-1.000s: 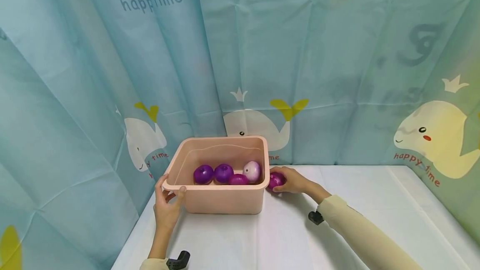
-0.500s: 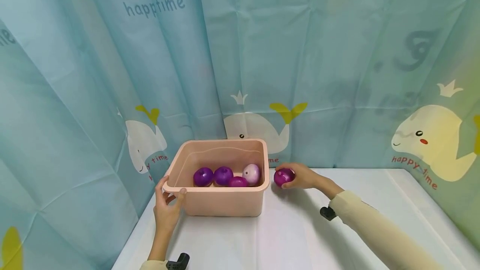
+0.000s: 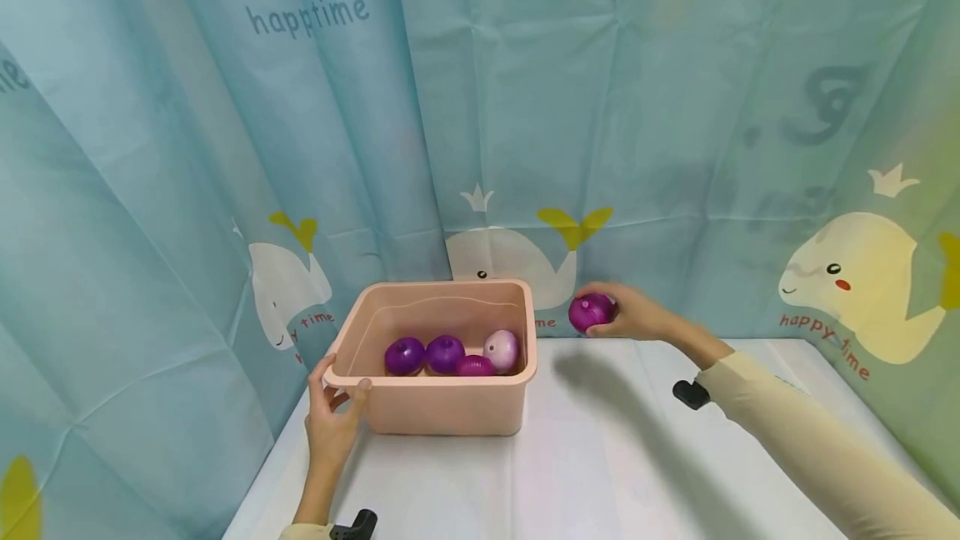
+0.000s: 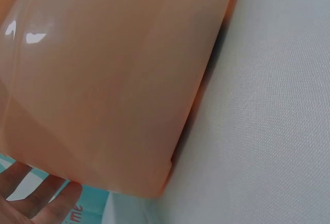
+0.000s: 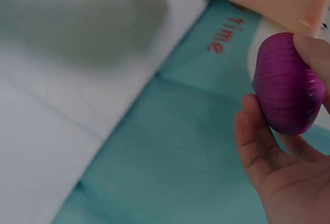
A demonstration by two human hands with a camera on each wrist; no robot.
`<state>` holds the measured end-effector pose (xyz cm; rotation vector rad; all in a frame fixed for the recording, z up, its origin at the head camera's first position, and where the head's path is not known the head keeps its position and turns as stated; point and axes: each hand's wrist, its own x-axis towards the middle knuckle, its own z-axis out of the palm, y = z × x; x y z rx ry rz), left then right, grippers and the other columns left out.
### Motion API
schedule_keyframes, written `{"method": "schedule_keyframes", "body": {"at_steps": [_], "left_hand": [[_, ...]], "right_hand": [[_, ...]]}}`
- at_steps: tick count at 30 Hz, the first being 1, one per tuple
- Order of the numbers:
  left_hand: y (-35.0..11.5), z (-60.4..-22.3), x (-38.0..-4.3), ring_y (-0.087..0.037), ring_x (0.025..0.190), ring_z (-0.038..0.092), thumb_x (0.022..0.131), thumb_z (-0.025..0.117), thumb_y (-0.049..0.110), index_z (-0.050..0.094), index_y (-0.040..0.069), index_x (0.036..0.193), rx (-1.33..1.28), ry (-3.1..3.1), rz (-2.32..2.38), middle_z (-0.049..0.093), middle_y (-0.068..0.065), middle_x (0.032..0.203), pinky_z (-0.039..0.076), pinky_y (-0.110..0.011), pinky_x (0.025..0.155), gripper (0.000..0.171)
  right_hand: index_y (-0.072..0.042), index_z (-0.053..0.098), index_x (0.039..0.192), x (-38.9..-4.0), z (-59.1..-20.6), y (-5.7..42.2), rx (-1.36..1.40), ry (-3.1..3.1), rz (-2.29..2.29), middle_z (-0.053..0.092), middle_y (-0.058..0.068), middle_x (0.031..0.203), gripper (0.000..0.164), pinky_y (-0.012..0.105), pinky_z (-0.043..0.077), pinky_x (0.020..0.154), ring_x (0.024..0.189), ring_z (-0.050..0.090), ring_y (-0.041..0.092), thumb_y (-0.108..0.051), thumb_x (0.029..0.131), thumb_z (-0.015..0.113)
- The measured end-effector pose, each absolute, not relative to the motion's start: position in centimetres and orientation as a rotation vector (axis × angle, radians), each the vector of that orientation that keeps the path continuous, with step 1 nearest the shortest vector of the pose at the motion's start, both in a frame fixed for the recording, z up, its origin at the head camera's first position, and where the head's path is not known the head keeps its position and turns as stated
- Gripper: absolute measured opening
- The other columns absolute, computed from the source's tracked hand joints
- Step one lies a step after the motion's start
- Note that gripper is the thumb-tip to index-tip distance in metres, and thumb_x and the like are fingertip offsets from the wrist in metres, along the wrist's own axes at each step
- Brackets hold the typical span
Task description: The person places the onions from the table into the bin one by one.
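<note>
My right hand [image 3: 632, 313] holds a ribbed, magenta-purple toy onion [image 3: 587, 315] up above the table, to the right of the pink plastic bin [image 3: 450, 407]. In the right wrist view, the thumb and fingers pinch the toy onion [image 5: 283, 87] from opposite sides. With thumb on the front rim and fingers along the side, my left hand [image 3: 332, 427] grips the bin's front left corner. Inside the bin lie two dark purple round toys [image 3: 405, 356], a pale pink-white round one [image 3: 501, 351] and a ribbed magenta one [image 3: 476, 366].
A white-covered table [image 3: 585, 457] bears the bin near its back edge. Behind and at both sides hangs a light blue curtain [image 3: 525, 107] with whale prints. The right arm's shadow falls across the table.
My right hand has lifted the toy onion off the table beside the bin and moved it up and to the right. The left hand keeps its grip on the bin's corner.
</note>
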<state>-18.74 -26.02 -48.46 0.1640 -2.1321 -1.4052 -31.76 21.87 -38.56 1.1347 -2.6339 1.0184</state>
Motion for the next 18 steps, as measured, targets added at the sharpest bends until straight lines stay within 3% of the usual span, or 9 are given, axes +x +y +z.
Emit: {"method": "schedule_keyframes", "body": {"at_steps": [5,12,18], "left_hand": [[-26.0,-48.4,-18.7,-0.024,0.117,0.059,0.097,0.072,0.022,0.035,0.026,0.157,0.154,-2.133,-1.397,0.045,-0.009,0.157,0.050,-0.012,0.082,0.071],[-25.9,-48.4,-18.6,-0.032,0.122,0.059,0.097,0.071,0.018,0.035,0.024,0.156,0.136,-2.120,-1.397,0.044,-0.011,0.158,0.045,-0.006,0.083,0.070],[-25.8,-48.1,-18.5,-0.008,0.115,0.058,0.095,0.073,0.016,0.036,0.022,0.157,0.121,-2.113,-1.382,0.046,-0.012,0.156,0.047,-0.008,0.084,0.072]], "right_hand": [[-0.007,0.062,0.133,-32.0,-36.1,22.4,1.027,-2.680,1.030,0.061,0.017,0.127,0.056,0.038,0.060,0.078,0.099,0.063,0.029,-0.008,0.082,0.086],[-0.012,0.061,0.135,-32.4,-33.5,22.7,0.952,-2.686,1.008,0.061,0.015,0.130,0.058,0.039,0.059,0.079,0.089,0.067,0.024,-0.015,0.083,0.087],[-0.016,0.061,0.137,-32.8,-32.3,22.5,0.922,-2.674,0.980,0.062,0.012,0.132,0.059,0.040,0.058,0.080,0.087,0.070,0.023,-0.019,0.084,0.087]]}}
